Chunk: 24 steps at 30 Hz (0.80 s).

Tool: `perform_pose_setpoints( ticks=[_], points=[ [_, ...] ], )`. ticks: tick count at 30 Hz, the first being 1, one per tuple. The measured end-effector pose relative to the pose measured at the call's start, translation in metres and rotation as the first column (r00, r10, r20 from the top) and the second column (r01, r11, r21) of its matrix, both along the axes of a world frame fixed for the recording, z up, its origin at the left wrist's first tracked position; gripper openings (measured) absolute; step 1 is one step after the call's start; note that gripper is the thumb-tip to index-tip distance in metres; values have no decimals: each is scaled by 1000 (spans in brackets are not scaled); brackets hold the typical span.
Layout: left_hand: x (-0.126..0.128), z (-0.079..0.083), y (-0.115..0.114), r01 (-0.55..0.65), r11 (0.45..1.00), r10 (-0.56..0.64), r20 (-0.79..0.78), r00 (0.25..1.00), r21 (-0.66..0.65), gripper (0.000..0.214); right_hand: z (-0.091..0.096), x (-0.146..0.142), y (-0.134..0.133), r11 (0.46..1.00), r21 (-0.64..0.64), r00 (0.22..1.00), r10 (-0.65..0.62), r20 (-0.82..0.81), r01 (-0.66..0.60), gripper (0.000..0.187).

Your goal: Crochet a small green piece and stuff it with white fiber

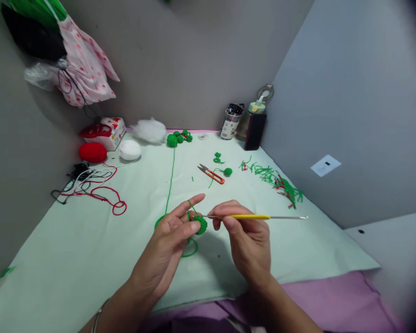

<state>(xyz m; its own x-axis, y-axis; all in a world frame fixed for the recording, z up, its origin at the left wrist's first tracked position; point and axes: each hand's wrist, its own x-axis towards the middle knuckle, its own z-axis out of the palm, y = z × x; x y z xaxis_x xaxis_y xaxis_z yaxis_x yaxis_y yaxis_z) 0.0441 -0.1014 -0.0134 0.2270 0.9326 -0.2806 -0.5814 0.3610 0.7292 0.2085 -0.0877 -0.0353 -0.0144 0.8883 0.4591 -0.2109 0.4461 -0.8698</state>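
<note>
Straight to the green crochet piece (201, 225), held up over the pale table cover (131, 240), pinched between thumb and fingers of the left hand (169, 231), half curled, with index finger raised to carry the yarn (171, 178). Across to the right hand (249, 240): closed in a pencil-like grip round the yellow-handled crochet hook (251, 217), held nearly level, with one end right up at the stitches. To work this well, pinch close to the stitch, tension the yarn over that raised finger, turn the hook just enough to catch it, and avoid splitting the ply. Trace back to the green yarn ball (172, 140); note the orange snips (211, 174) beyond the hands. Now the tricky viewing: impossible to place the working tip inside a loop or merely against one, too fine to count stitches. Up left, see hanging bags (86, 64), cut off at the top.
</note>
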Motion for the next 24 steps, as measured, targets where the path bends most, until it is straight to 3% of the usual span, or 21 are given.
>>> perform_pose_setpoints(
  ticks=[8,16,24],
  points=[
    [-4,2,1,-12,998,19,114,993,-58,45,12,3,5,974,-213,969,23,-245,-77,12],
    [-1,-2,-2,94,995,-87,152,984,-41,48,3,5,5,990,-115,985,68,-159,-87,13],
    [-2,-4,-3,80,996,-69,203,977,-47,41,3,4,5,972,-216,978,47,-203,-91,19]
  ],
)
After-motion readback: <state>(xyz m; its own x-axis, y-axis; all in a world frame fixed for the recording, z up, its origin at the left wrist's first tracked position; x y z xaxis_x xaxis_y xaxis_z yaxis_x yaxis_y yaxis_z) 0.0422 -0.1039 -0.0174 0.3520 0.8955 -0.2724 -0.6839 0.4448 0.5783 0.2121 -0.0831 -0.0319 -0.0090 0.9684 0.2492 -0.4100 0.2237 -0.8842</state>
